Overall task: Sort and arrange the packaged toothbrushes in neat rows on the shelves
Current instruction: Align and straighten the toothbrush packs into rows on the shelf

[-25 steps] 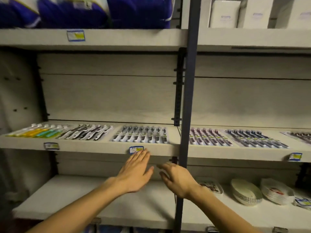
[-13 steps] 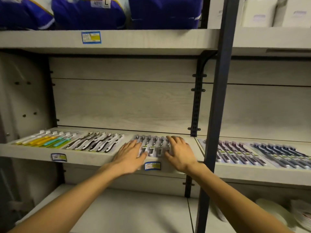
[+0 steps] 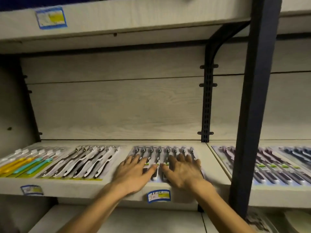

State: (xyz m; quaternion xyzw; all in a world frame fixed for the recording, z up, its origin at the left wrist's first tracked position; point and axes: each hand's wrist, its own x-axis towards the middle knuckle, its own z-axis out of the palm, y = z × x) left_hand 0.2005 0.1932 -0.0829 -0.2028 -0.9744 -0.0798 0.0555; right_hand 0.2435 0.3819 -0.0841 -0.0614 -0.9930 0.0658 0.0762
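Left hand [image 3: 134, 172] and right hand [image 3: 182, 170] lie flat, fingers straight, pressing the dark-handled toothbrush packs [image 3: 161, 153] beneath them on the shelf [image 3: 107, 185]; nothing is gripped. Slide the packs with even palm pressure, squaring their edges toward the white-handled packs [image 3: 87, 163] beside the left hand.

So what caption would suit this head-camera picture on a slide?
Left hand and right hand lie flat on a row of dark packaged toothbrushes on the pale wooden shelf.
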